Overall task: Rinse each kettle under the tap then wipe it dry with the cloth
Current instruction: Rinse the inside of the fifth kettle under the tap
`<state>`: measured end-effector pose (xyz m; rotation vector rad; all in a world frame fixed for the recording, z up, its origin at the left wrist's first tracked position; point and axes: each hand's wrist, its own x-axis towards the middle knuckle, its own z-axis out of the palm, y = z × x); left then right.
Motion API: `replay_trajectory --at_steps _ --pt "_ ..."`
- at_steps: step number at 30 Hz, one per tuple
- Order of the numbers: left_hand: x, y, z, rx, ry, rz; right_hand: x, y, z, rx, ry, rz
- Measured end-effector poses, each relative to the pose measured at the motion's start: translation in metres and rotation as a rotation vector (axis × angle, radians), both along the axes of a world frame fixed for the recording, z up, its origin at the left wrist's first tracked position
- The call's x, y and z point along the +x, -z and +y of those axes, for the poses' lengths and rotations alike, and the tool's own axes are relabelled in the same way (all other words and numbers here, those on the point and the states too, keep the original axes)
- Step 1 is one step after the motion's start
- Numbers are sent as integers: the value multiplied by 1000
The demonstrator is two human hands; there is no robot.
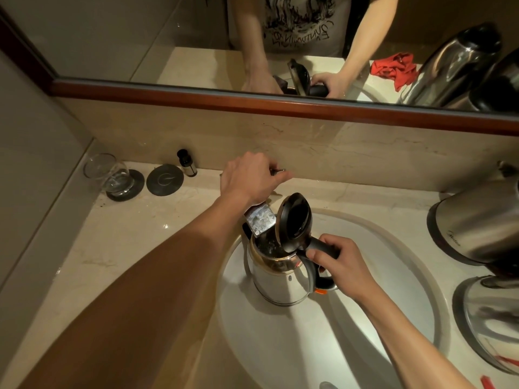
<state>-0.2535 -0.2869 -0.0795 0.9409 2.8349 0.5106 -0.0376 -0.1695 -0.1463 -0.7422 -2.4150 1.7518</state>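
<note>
Right hand (pixel 341 265) is wrapped tight round the black handle (pixel 323 247) of the steel kettle (pixel 276 279), fingers curled under, thumb side up. Left hand (pixel 250 178) is up at the back wall, curled over the tap control; what it's gripping is mostly hidden under the knuckles, only a small metal tip shows, so can't say exactly how the fingers sit. Hands well apart, one on each job

Kettle is upright in the sink basin (pixel 393 242), lid (pixel 296 220) flipped open, mouth right under the square chrome spout (pixel 259 221). Looks like water inside but flow is hard to make out

Handling, my guess: steel body is stiff, wet & slick, gets heavier w/ water in it, so the handle is the place to hold; a second hand under the base would help when tipping out. Lid hinge prob the weak bit, don't lift by it

Two more kettles (pixel 477 220) wait on the counter (pixel 126 248) at right. Red cloth only seen in the mirror (pixel 393 70). A glass (pixel 108 174) & small bottle (pixel 186 162) sit back left
</note>
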Motion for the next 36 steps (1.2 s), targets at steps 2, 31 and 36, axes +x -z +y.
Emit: replay_trajectory --at_steps 2,31,36 --pt "0 0 0 0 -2 5 -1 0 0 5 -6 1" --pt "-2 3 1 4 -7 24 1 3 6 9 17 26" --pt "-2 1 1 7 -12 22 1 4 7 -37 23 10"
